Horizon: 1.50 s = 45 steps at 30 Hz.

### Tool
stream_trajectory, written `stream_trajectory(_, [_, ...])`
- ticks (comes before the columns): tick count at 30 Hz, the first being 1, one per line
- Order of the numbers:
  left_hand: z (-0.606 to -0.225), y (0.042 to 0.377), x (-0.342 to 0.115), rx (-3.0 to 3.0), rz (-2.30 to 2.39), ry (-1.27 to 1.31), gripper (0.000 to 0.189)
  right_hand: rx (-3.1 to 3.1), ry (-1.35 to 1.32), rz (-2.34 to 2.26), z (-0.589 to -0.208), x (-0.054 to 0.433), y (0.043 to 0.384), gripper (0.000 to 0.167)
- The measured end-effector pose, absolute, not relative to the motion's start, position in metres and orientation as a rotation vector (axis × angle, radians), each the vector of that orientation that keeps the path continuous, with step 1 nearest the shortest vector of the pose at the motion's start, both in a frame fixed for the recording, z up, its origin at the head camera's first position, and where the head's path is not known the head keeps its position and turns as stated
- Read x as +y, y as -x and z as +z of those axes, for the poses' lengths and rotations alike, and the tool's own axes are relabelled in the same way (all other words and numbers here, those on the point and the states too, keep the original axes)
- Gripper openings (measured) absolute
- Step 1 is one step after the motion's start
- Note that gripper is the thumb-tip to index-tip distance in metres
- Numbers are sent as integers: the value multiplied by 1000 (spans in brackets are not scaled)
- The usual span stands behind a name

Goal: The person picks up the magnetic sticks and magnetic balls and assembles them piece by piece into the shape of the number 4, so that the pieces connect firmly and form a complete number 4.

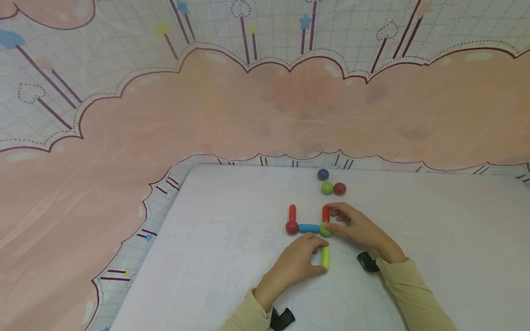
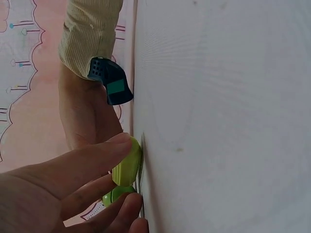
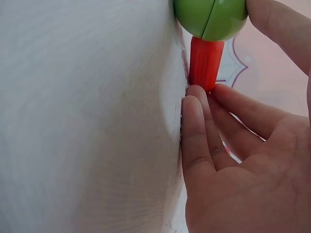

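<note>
My left hand [image 1: 294,262] pinches a yellow-green toy rod [image 1: 325,257] by its two ends, between thumb and fingers. In the left wrist view the thumb lies over one end of this rod [image 2: 127,167]. Just beyond it is a green ball [image 1: 323,228], which my right hand [image 1: 362,230] holds with the thumb. That hand's other fingertips are at the far end of a red rod [image 3: 206,63] joined to the ball. A blue rod [image 1: 308,228] links the green ball to a red ball [image 1: 291,227], from which another red rod [image 1: 292,212] points away from me.
Beyond the joined pieces lie a dark blue ball [image 1: 323,174], a loose green ball [image 1: 327,188] and a loose red ball [image 1: 340,188]. Everything sits on a white tabletop [image 1: 227,197]. A patterned peach cloth [image 1: 248,115] surrounds its back and left edges. Black devices [image 1: 367,261] are on both wrists.
</note>
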<state>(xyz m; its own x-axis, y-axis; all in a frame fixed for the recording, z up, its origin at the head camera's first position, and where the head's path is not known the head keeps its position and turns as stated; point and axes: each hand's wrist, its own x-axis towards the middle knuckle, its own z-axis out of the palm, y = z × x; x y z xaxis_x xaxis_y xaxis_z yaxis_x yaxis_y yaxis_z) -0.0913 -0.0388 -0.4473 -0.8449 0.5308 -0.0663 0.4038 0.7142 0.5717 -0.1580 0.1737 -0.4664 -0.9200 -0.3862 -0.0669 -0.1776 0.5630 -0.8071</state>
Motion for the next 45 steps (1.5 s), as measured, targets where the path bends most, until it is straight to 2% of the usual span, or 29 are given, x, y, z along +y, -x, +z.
stream_trajectory(45, [-449, 98, -32, 2690, 1006, -635, 51, 2522, 493, -1365, -469, 176, 159, 63])
